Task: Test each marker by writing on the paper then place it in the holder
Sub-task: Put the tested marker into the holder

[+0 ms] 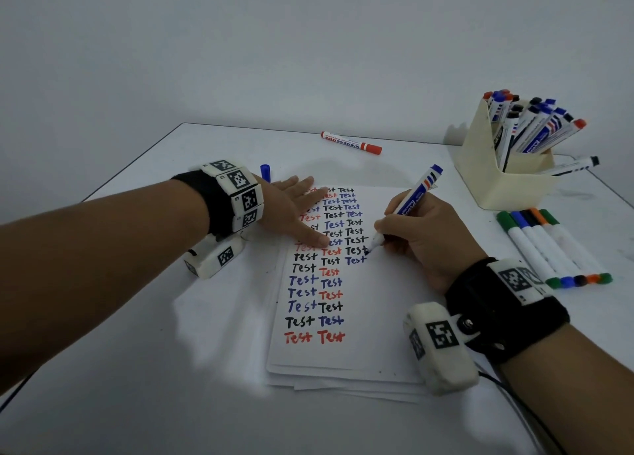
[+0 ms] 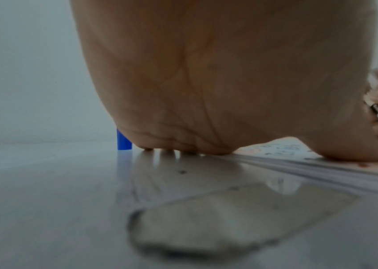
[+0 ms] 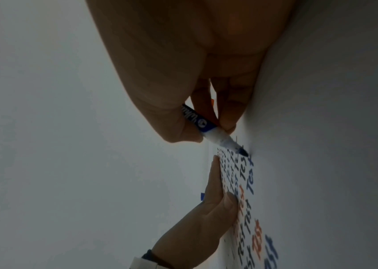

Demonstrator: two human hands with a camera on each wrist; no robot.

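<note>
My right hand (image 1: 411,235) grips an uncapped blue marker (image 1: 417,193), and its tip (image 3: 243,152) touches the paper (image 1: 370,317) at the end of a blue "Test". The sheet carries columns of "Test" in black, blue and red. My left hand (image 1: 295,211) lies flat with straight fingers on the paper's upper left part, pressing it down. The marker's blue cap (image 1: 265,172) stands upright on the table just behind that hand, and shows as a blue cap (image 2: 123,141) in the left wrist view. A cream holder (image 1: 494,169) at the right back holds several markers.
A red marker (image 1: 351,142) lies on the table behind the paper. Several thin coloured markers (image 1: 552,248) lie in a row right of my right hand. One black-capped marker (image 1: 573,166) lies beside the holder. The white table (image 1: 171,368) ends at a dark left edge.
</note>
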